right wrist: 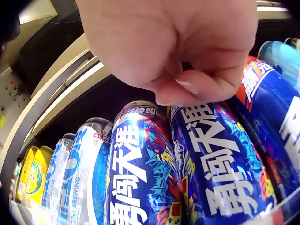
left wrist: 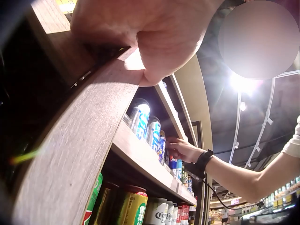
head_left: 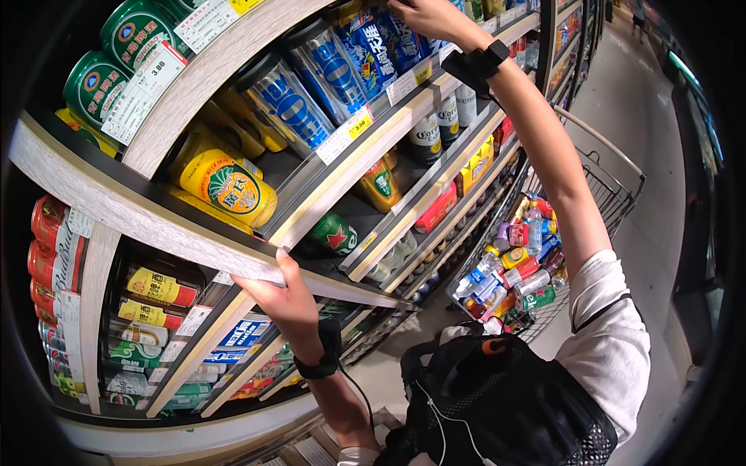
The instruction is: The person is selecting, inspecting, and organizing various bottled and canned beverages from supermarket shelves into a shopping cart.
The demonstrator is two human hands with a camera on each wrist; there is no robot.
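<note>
My right hand reaches to the upper shelf at the far end of the arm. In the right wrist view its curled fingers and thumb grip the top of a dark blue patterned drink can, whose rim they hide. A matching can stands close beside it. Lower down, my left hand grips the edge of a pale wood shelf board. Seen from the left wrist, the thumb lies on one face of this board and the other fingers are partly hidden behind it.
Silver-blue tall cans and a yellow can share the shelves with green cans. Price tags line the shelf edges. A wire shopping cart full of bottles and cans stands in the aisle, right of the shelves.
</note>
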